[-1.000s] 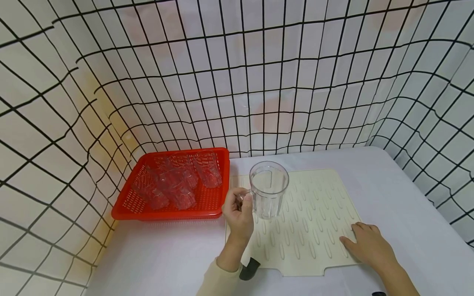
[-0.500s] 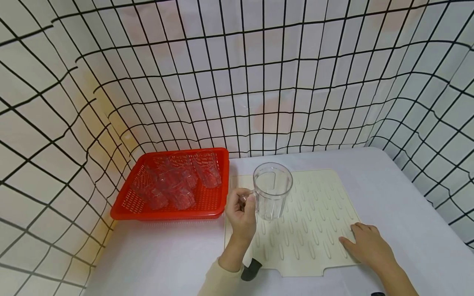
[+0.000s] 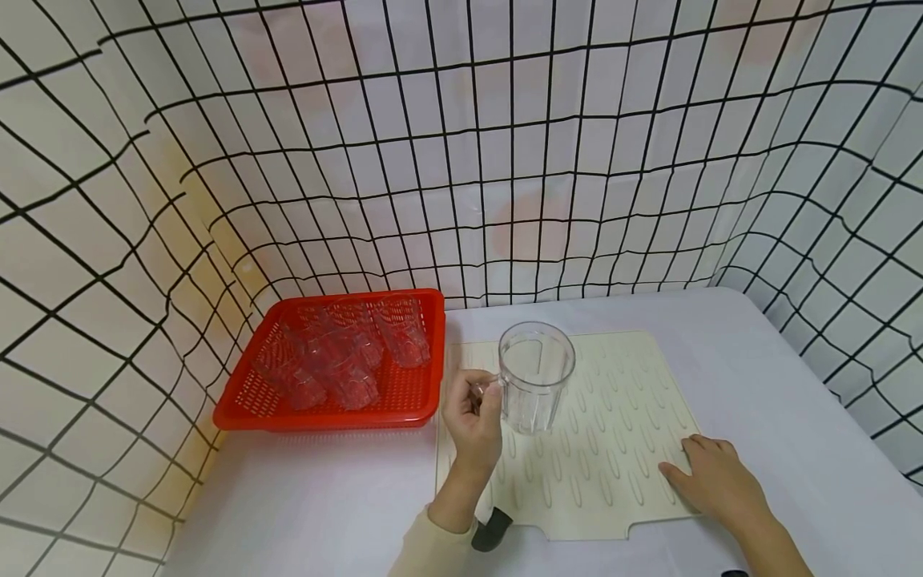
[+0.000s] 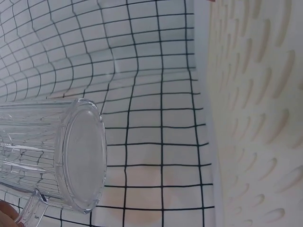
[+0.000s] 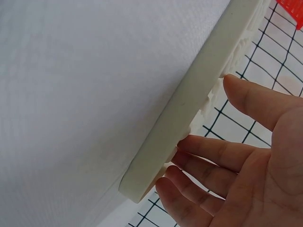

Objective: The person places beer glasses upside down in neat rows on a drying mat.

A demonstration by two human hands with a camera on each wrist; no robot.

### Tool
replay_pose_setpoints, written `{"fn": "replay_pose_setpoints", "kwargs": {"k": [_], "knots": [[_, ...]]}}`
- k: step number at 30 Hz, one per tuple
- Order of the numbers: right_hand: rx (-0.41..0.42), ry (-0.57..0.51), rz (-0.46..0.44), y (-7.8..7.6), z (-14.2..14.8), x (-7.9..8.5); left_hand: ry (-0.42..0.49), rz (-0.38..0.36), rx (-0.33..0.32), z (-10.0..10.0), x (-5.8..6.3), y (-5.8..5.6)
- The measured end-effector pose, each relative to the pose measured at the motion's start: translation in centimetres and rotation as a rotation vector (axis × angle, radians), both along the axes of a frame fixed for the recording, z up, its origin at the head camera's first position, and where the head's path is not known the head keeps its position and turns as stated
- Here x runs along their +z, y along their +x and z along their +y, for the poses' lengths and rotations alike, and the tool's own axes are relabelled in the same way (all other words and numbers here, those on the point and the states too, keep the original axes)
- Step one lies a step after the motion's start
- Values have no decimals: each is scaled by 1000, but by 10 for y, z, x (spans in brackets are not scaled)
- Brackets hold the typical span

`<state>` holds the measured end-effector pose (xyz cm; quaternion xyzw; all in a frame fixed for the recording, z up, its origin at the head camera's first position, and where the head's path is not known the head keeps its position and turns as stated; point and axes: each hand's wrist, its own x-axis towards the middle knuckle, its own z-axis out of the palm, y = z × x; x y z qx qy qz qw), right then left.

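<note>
My left hand [image 3: 473, 421] grips the handle of a clear mug [image 3: 534, 393], its mouth facing up. In the left wrist view the mug's round base [image 4: 85, 158] hangs apart from the cream ridged drying mat [image 4: 265, 113]. Only a bit of the left fingers [image 4: 7, 215] shows there. On the right edge of the mat [image 3: 613, 465] rests my right hand [image 3: 721, 481], fingers spread and loosely bent. The right wrist view shows the fingertips [image 5: 168, 187] of that hand touching the mat's top side near its rim [image 5: 175, 113].
A red perforated basket [image 3: 411, 417] stands left of the mat with several clear mugs [image 3: 339, 361] lying in it. White cloth covers the table [image 3: 303, 497]. Black wire grid panels [image 3: 512, 160] enclose the back and both sides.
My left hand has carried the mug slightly to the right and nearer to me above the mat. The right hand stays in place on the mat's edge.
</note>
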<state>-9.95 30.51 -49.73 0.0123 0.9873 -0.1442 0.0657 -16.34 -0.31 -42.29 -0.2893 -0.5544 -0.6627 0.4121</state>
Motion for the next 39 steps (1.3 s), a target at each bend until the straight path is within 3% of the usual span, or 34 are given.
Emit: {"fn": "replay_pose_setpoints", "kwargs": {"k": [19, 39], "knots": [[1, 5, 13, -2, 1, -2, -11, -31, -25, 6, -1, 4], [-4, 7, -16, -2, 0, 2, -7, -13, -50, 9, -3, 4]]}}
